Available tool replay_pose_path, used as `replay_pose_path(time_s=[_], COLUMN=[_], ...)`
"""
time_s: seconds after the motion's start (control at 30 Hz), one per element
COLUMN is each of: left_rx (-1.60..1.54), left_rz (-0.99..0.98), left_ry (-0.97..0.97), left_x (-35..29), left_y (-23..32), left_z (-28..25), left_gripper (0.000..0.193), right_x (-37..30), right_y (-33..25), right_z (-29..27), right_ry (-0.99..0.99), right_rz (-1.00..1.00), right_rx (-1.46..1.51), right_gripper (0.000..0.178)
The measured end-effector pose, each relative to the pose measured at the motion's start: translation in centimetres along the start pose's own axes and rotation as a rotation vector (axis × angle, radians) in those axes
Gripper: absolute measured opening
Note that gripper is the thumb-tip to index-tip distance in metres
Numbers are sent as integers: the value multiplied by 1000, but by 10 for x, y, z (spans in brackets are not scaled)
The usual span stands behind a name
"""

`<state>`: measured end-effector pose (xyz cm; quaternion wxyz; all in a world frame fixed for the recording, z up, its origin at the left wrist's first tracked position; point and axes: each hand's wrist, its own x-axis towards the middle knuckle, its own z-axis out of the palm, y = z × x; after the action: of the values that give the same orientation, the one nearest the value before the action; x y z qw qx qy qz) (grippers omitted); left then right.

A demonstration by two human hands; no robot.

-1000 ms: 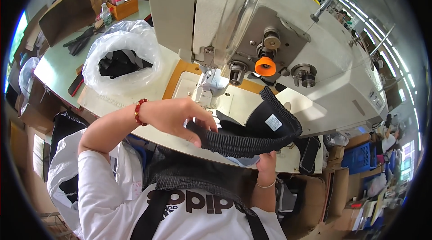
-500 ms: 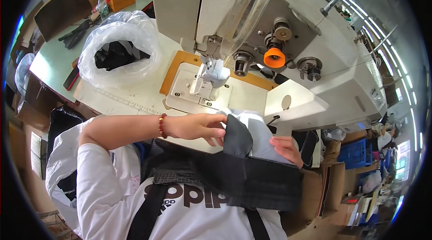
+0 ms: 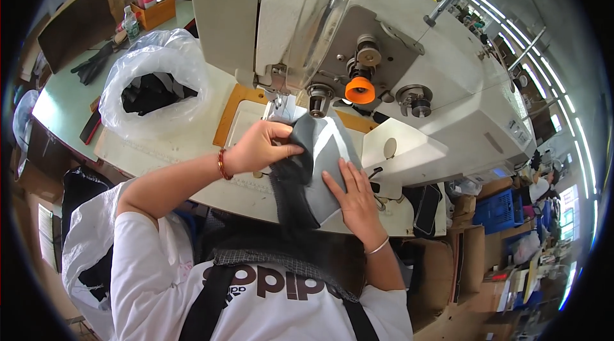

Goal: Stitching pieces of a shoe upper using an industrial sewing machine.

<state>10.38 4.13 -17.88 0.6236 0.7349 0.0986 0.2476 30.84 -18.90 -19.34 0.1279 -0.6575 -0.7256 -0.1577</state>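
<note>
A black and light-grey fabric piece (image 3: 320, 190) lies under my hands at the front of a sewing machine (image 3: 249, 27), and its far end reaches the needle area. A white strip runs along its upper part. My left hand (image 3: 261, 146) pinches the dark folded edge between thumb and fingers, just in front of the needle. My right hand (image 3: 355, 200) rests flat on the grey side with its fingers spread. Both wrists wear bracelets. The machine's head and thread tensioners hide part of the stitching spot.
Left of the machine, a clear plastic bag (image 3: 153, 125) holds black pieces. Beyond it are a small bottle (image 3: 131, 24) and an orange box (image 3: 157, 13). An orange cup-shaped part (image 3: 360, 90) juts from the machine. Cardboard boxes (image 3: 470, 264) and a blue crate (image 3: 499, 211) stand at right.
Both hands have carried the fabric piece forward from the table's front edge to the needle area. My right hand has moved left and now lies flat on the fabric.
</note>
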Motion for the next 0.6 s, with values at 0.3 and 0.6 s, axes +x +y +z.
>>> replay_pose_path(time_s=[0.3, 0.6], left_rx=[198, 74], left_rz=[9, -139], left_ry=[190, 230], left_x=[-20, -13], left_y=[4, -9], left_z=[9, 27], left_gripper=[15, 19], right_x=[60, 80], right_y=[17, 68], right_z=[34, 72], right_ry=[-121, -284], right_rz=[92, 12], right_rx=[-212, -352], right_gripper=[63, 54])
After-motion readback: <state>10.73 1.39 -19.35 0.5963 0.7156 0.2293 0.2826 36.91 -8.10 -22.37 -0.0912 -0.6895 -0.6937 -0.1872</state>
